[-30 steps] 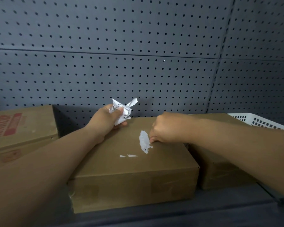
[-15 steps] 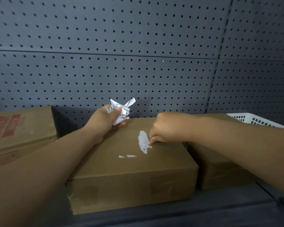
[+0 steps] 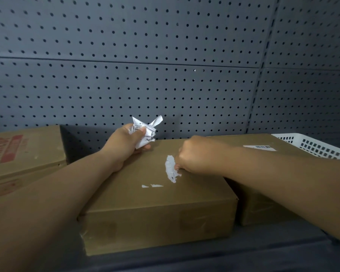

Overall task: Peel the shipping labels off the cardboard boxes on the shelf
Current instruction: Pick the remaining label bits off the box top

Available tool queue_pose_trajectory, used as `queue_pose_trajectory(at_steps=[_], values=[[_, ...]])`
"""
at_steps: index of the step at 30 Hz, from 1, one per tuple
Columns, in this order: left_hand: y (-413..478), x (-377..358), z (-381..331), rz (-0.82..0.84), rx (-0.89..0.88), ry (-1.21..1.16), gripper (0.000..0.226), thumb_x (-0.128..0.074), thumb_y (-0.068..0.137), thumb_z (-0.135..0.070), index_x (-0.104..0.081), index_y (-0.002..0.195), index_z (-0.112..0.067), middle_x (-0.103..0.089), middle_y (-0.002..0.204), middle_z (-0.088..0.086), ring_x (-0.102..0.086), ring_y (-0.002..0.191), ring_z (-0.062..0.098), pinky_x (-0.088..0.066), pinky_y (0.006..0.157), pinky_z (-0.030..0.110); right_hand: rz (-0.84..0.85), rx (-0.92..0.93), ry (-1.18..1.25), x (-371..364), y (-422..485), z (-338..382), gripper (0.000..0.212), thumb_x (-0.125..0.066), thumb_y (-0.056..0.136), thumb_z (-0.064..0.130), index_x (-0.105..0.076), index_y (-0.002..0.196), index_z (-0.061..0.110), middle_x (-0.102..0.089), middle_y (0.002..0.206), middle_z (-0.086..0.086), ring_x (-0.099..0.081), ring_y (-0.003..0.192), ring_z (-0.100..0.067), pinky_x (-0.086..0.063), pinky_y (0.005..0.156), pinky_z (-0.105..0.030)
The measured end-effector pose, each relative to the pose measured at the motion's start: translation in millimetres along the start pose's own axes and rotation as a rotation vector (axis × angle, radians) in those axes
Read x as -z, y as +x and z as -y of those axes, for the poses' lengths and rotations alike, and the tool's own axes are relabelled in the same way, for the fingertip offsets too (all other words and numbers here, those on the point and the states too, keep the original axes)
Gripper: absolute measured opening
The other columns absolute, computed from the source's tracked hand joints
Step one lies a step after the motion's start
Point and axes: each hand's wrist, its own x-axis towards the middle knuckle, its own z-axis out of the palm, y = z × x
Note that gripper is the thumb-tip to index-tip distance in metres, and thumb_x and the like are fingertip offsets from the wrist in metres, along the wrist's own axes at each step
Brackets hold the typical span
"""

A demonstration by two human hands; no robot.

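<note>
Picking at what's left of a label (image 3: 171,169) on the middle box (image 3: 157,195), the right hand (image 3: 194,156) is curled tight with its fingertips pinched on the right edge of that white scrap. The scrap is a ragged strip stuck to the box top, and two tiny slivers (image 3: 152,186) sit just below-left of it. The left hand (image 3: 126,143) is closed around a crumpled wad (image 3: 145,130) of peeled label paper, with printed bits sticking up out of the fist. That hand rests on the far edge of the same box.

The box sits on a dark shelf (image 3: 204,260) in front of a grey pegboard (image 3: 165,55). A second box (image 3: 263,183) sits just to its right, touching or nearly so, with a barcode label (image 3: 260,147) flat on top. Behind that one is a white basket (image 3: 318,147). Off to the left, apart from the middle box, there's another box (image 3: 24,152) with red print on it.
</note>
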Motion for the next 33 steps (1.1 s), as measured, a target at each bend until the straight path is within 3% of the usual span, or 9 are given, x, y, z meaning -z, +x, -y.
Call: queue_pose_trajectory(at_steps=[4, 7, 11, 18, 21, 23, 29, 31, 33], values=[[-4, -1, -3, -0.007, 0.0, -0.032, 0.012, -0.048, 0.1, -0.026, -0.058, 0.095, -0.022, -0.07, 0.09, 0.0, -0.069, 0.068, 0.008, -0.055, 0.067, 0.019, -0.02, -0.067, 0.066, 1, 10, 3, 0.025, -0.047, 0.095, 0.015, -0.057, 0.075, 0.005, -0.05, 0.068, -0.003, -0.056, 0.072, -0.026, -0.042, 0.061, -0.031], [-5, 0, -4, -0.008, 0.004, -0.045, 0.012, -0.047, 0.1, -0.025, -0.058, 0.094, -0.022, -0.069, 0.092, 0.0, -0.069, 0.073, 0.013, -0.055, 0.077, 0.025, 0.011, -0.056, 0.272, 3, 6, -15, 0.03, -0.044, 0.098, 0.029, -0.069, 0.099, 0.012, -0.067, 0.094, 0.0, -0.058, 0.092, -0.018, -0.047, 0.081, -0.034], [-4, 0, -5, -0.008, 0.015, -0.066, 0.012, -0.047, 0.1, -0.025, -0.058, 0.096, -0.021, -0.069, 0.093, 0.001, -0.068, 0.074, 0.014, -0.055, 0.074, 0.024, 0.048, 0.052, 0.263, 6, -3, -24, 0.031, -0.045, 0.097, 0.036, -0.068, 0.112, 0.022, -0.067, 0.113, 0.01, -0.058, 0.105, -0.008, -0.042, 0.093, -0.026], [-2, 0, -4, -0.007, 0.025, -0.082, 0.012, -0.048, 0.1, -0.025, -0.058, 0.097, -0.02, -0.069, 0.091, 0.0, -0.068, 0.071, 0.012, -0.056, 0.066, 0.018, -0.028, 0.141, 0.101, -4, 1, -23, 0.033, -0.037, 0.101, 0.031, -0.063, 0.116, 0.017, -0.064, 0.106, -0.001, -0.06, 0.096, -0.019, -0.042, 0.077, -0.027], [0, 0, -3, -0.008, 0.024, -0.08, 0.013, -0.049, 0.099, -0.026, -0.058, 0.102, -0.017, -0.07, 0.089, -0.001, -0.069, 0.067, 0.01, -0.056, 0.066, 0.019, -0.274, 0.251, 0.055, -7, 1, -23, 0.014, -0.063, 0.082, 0.02, -0.073, 0.075, 0.015, -0.064, 0.064, 0.001, -0.062, 0.054, -0.014, -0.029, 0.051, -0.015], [0, 0, -2, -0.002, 0.024, -0.08, 0.013, -0.048, 0.099, -0.026, -0.058, 0.102, -0.018, -0.07, 0.089, -0.001, -0.069, 0.067, 0.009, -0.057, 0.067, 0.019, -0.406, 0.278, -0.024, -10, -1, -24, 0.011, -0.079, 0.063, 0.018, -0.069, 0.057, 0.02, -0.054, 0.046, 0.007, -0.049, 0.035, -0.008, -0.018, 0.047, -0.012], [-1, -1, -3, 0.007, 0.014, -0.062, 0.013, -0.047, 0.1, -0.025, -0.059, 0.095, -0.02, -0.071, 0.088, 0.0, -0.069, 0.066, 0.009, -0.055, 0.063, 0.016, -0.385, 0.259, 0.015, -17, 0, -17, 0.028, -0.094, 0.043, 0.015, -0.071, 0.058, 0.021, -0.054, 0.044, 0.008, -0.049, 0.034, -0.008, -0.019, 0.044, -0.01], [-1, 0, -3, 0.001, 0.018, -0.076, 0.013, -0.048, 0.099, -0.025, -0.059, 0.099, -0.018, -0.071, 0.088, 0.0, -0.069, 0.065, 0.008, -0.055, 0.061, 0.015, -0.345, 0.272, 0.075, -12, 4, -16, 0.022, -0.09, 0.055, 0.016, -0.073, 0.067, 0.02, -0.06, 0.053, 0.006, -0.056, 0.042, -0.01, -0.025, 0.046, -0.011], [0, 1, -2, 0.0, 0.027, -0.092, 0.014, -0.048, 0.099, -0.025, -0.058, 0.103, -0.017, -0.071, 0.088, 0.0, -0.07, 0.067, 0.009, -0.056, 0.064, 0.018, -0.173, 0.194, 0.07, -6, 9, -21, 0.012, -0.064, 0.088, 0.025, -0.072, 0.095, 0.018, -0.069, 0.083, 0.003, -0.065, 0.075, -0.013, -0.039, 0.06, -0.016]])
